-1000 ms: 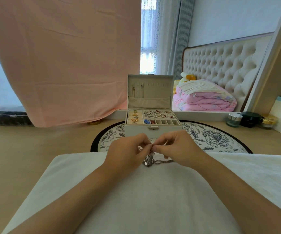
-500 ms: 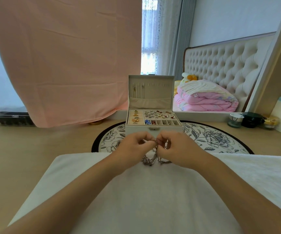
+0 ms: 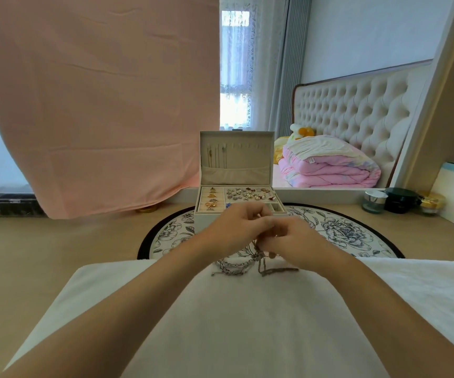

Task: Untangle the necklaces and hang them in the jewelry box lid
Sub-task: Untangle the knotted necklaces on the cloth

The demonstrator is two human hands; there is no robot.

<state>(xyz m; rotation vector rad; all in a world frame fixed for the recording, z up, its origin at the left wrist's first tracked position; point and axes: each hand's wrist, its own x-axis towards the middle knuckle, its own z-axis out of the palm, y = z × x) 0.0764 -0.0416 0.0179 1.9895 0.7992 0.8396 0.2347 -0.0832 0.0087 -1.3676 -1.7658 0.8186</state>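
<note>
Silver-grey chain is pinched between the two hands, which are held close together with the knuckles almost touching. The left hand (image 3: 235, 230) is curled, its fingertips closed on a strand. The right hand (image 3: 295, 242) is curled likewise and pinches at what looks like the same knot, though the exact hold is blurred. The necklaces (image 3: 247, 264) are only partly lifted: a few strands are drawn up to the fingers, while the rest lies in loops on the far edge of a white towel (image 3: 247, 323) spread over the wooden counter (image 3: 56, 241).

Just beyond the hands, the jewelry box (image 3: 212, 211) is set on a round floral mat (image 3: 357, 236). Its lid (image 3: 247, 159) is propped upright, a few thin chains (image 3: 216, 156) are already hung at the left of the hook row, and the hooks to the right appear free. Rings and earrings are packed into the open tray. Small jars (image 3: 400, 200) are grouped well apart at the right, and a pink cloth (image 3: 97, 105) is draped behind.

Several things could go wrong from here. If the hands are pulled apart sharply, the knot is likely to be tightened rather than loosened, and a fine link could be snapped. The trailing loops could be snagged on the towel's pile. With the box so near the knuckles, the tray could be brushed and earrings caught in the chain. Once a freed necklace is carried to the lid, it could be tangled with the chains already hung there.
</note>
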